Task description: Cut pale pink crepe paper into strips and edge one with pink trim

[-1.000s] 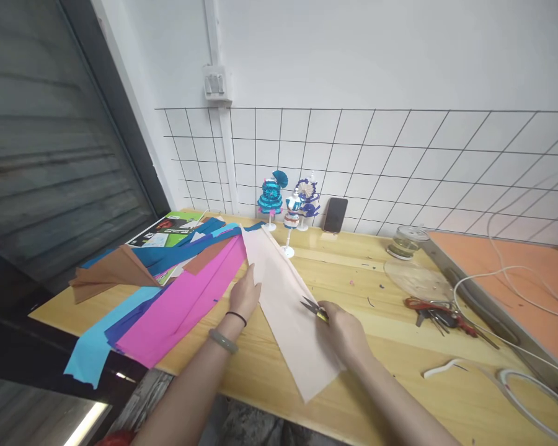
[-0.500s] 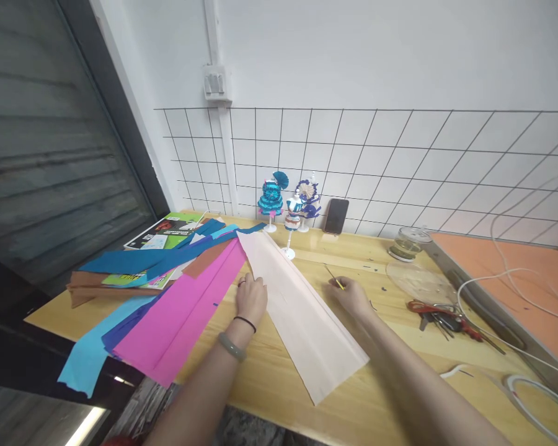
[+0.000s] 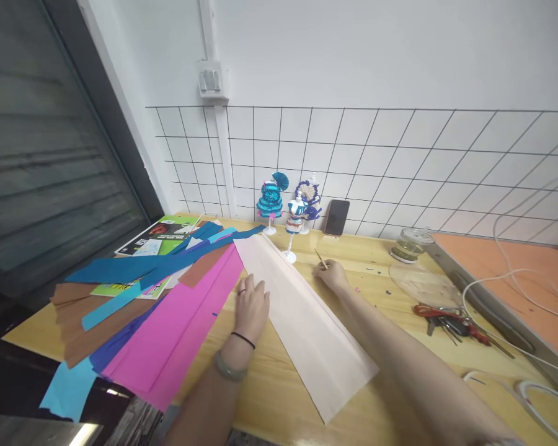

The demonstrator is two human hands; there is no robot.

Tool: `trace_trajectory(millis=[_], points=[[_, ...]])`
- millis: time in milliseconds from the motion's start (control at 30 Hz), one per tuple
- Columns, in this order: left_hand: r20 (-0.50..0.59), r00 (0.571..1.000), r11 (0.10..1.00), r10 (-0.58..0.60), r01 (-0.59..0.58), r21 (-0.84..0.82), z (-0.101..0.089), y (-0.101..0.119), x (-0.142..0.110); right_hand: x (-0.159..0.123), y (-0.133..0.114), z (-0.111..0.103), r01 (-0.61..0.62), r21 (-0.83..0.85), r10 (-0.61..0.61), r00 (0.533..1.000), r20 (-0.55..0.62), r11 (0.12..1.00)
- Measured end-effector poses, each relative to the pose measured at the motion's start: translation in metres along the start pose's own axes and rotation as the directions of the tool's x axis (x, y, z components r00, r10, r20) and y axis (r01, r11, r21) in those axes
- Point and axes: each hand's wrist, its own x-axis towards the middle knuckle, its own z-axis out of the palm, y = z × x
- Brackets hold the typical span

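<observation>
My left hand [image 3: 252, 305] lies on the table with fingers spread, its fingertips at the left edge of a long pale pink sheet of crepe paper [image 3: 302, 310]. The sheet stretches diagonally towards me. Beyond its right edge, my right hand [image 3: 333, 276] is closed on a small pair of scissors [image 3: 322, 259], of which only a thin part shows. Left of my left hand is a pile of crepe paper strips: bright pink [image 3: 181, 328], dark blue [image 3: 111, 270], brown [image 3: 77, 322] and light blue [image 3: 69, 390].
Miniature dress stands, one in a teal ruffled dress [image 3: 270, 201], stand at the back beside a phone [image 3: 337, 218]. To the right are a glass jar [image 3: 408, 245], keys [image 3: 451, 325], an orange board [image 3: 506, 266] and a white cable [image 3: 534, 396]. Books [image 3: 142, 238] lie under the strips.
My right hand has moved off the pale sheet to the table behind it, carrying the scissors. My left hand has flattened and spread. The pale sheet's near end has shifted right; strips at left have fanned out.
</observation>
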Motion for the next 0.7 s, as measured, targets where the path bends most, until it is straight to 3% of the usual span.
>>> trace_trajectory(millis=[100, 200, 300, 367, 467, 567, 633, 700], points=[[0.073, 0.993, 0.995, 0.089, -0.085, -0.056, -0.001, 0.0, -0.002, -0.033, 0.026, -0.042, -0.017, 0.008, 0.017, 1.0, -0.014, 1.0], [0.153, 0.971, 0.98, 0.184, -0.169, -0.105, 0.001, 0.002, -0.005, -0.081, 0.072, -0.092, -0.061, -0.011, 0.061, 0.998, 0.017, 0.998], [0.245, 0.947, 0.974, 0.206, -0.174, -0.145, 0.003, 0.005, -0.009, -0.133, 0.127, -0.131, -0.063, -0.095, 0.063, 0.998, -0.005, 0.993], [0.301, 0.933, 0.975, 0.195, -0.152, -0.163, 0.005, 0.005, -0.01, -0.163, 0.156, -0.145, -0.141, -0.188, 0.129, 0.989, -0.076, 0.972], [0.329, 0.924, 0.976, 0.192, -0.144, -0.166, 0.005, 0.004, -0.009, -0.2, 0.168, -0.141, -0.137, -0.168, 0.124, 0.989, -0.087, 0.976], [0.289, 0.931, 0.971, 0.222, -0.185, -0.149, 0.0, 0.008, -0.01, -0.229, 0.143, -0.114, -0.14, 0.022, 0.141, 0.989, -0.035, 0.99], [0.23, 0.923, 0.946, 0.308, -0.271, -0.179, -0.005, 0.015, -0.014, -0.244, 0.117, -0.093, -0.219, 0.153, 0.202, 0.972, 0.117, 0.964], [0.194, 0.881, 0.889, 0.432, -0.379, -0.256, -0.009, 0.025, -0.021, -0.256, 0.094, -0.076, -0.388, 0.247, 0.318, 0.906, 0.279, 0.888]])
